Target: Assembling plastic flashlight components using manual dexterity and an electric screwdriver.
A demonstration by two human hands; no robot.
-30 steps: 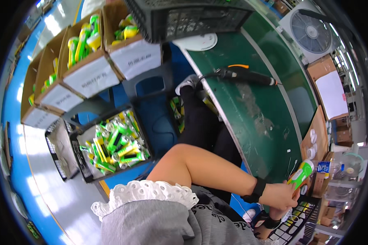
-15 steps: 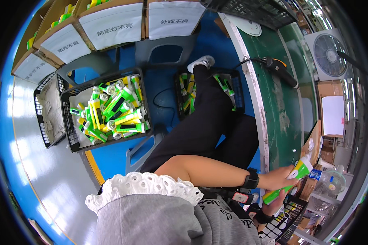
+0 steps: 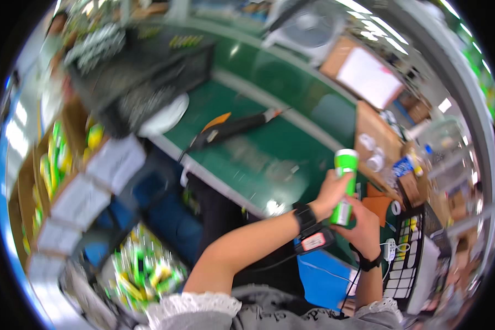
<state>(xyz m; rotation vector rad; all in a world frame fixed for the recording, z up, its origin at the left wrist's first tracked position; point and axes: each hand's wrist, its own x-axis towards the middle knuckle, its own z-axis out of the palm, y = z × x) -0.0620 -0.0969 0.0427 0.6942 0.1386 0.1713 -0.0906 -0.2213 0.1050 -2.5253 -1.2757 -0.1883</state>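
Over the right part of the green workbench (image 3: 247, 165), a green and white flashlight (image 3: 346, 161) stands nearly upright between my hands. My left hand (image 3: 331, 193) is closed around its middle. My right hand (image 3: 364, 224) holds the lower part from the other side, with the thumb and fingers against it. Both wrists wear black bands, and a small black device hangs by the left one. On the bench to the left lies a black and orange electric screwdriver (image 3: 231, 129). The picture is blurred by motion.
A black crate (image 3: 148, 82) stands at the bench's far left. Below left, another crate holds several flashlights (image 3: 146, 272), beside labelled cardboard boxes (image 3: 80, 201). A fan (image 3: 308, 25) is behind the bench. To the right are an orange piece (image 3: 378, 209) and a black wire basket (image 3: 404, 264).
My view has swung to the right and up toward the bench. The flashlight is now more upright, still between both hands, and both forearms show.
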